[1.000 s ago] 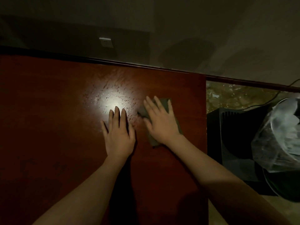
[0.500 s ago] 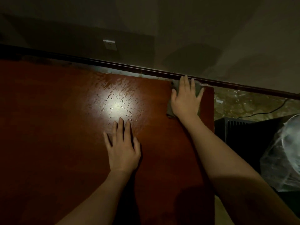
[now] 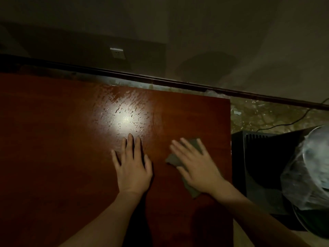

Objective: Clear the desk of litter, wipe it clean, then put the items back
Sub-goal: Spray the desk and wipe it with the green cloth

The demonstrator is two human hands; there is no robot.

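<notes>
The right hand (image 3: 197, 166) presses flat on the cloth (image 3: 175, 160) near the desk (image 3: 53, 139) edge – it could slip off (damp surface); the left hand (image 3: 132, 164) rests flat, empty.

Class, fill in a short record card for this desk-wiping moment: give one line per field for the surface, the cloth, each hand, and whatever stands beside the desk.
Surface: red-brown desk, with a bright glare patch and damp streaks near the back
Cloth: grey cloth, flat on the desk near its right edge
Right hand: right hand, fingers straight, pressing on the cloth, blurred
Left hand: left hand, flat on the bare desk, fingers spread
Beside desk: black box and clear plastic bag on the right
Wall: socket
</notes>
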